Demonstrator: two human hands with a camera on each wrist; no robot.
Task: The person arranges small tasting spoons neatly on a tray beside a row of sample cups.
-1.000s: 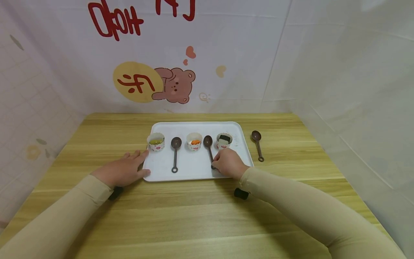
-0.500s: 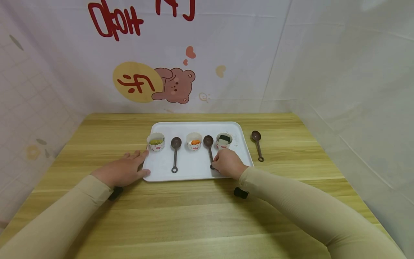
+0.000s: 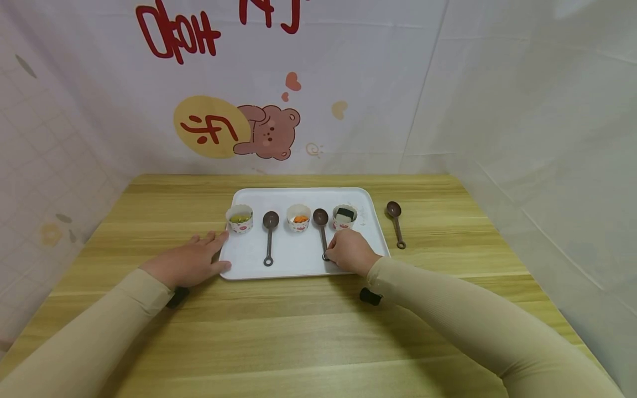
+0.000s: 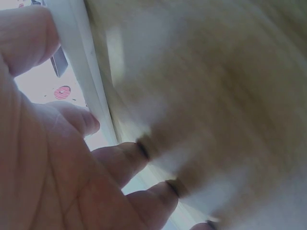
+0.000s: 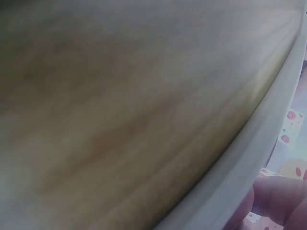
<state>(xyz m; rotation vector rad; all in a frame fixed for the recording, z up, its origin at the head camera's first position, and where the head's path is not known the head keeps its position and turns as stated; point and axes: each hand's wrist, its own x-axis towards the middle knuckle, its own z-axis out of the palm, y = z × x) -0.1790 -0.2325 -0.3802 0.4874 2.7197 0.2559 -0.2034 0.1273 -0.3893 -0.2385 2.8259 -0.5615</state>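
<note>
My right hand pinches the ring end of a brown spoon lying on a white tray. That spoon lies between a paper cup with orange pieces and a paper cup with a white and black piece. My left hand spreads its straight fingers against the tray's left edge, thumb on the rim. Close by stands a paper cup with green pieces. A second brown spoon lies right of it. In the right wrist view, the fingertips show beyond the tray rim; the spoon is hidden.
A third brown spoon lies on the wooden table, right of the tray. A white printed cloth hangs behind and along the sides.
The pinched spoon's handle end has shifted slightly left and its bowl slightly right, so it lies a little straighter. The left hand and the tray have kept their places.
</note>
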